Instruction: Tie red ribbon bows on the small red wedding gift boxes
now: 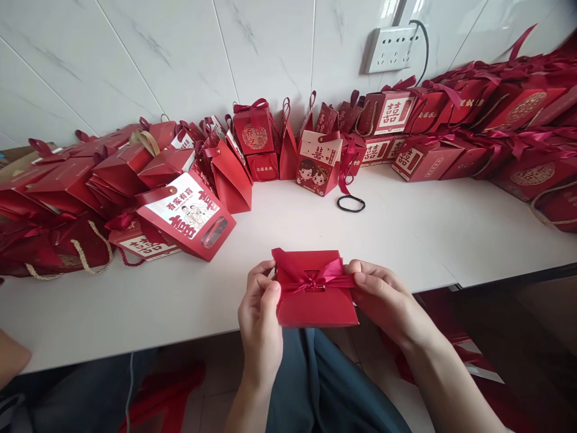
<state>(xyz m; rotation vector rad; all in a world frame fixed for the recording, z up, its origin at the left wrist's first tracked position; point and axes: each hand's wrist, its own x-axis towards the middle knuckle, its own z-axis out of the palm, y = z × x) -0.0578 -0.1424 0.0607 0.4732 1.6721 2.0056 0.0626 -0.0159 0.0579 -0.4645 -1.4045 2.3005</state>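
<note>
A red gift box [315, 310] sits at the table's front edge, between my two hands. Across its top runs a dark pink ribbon [331, 273], knotted in a bow at the middle. My left hand [261, 313] is closed at the box's left side, pinching the ribbon there between thumb and fingers. On the other side my right hand [383, 294] pinches the ribbon's right end, drawn out sideways from the knot. The box's underside is hidden.
Red gift boxes [229, 174] crowd the white table [288, 222] along the tiled wall. A black hair tie [350, 203] lies beyond my hands. A power strip [392, 49] is on the wall. Another person's arm [11, 358] shows at the left edge.
</note>
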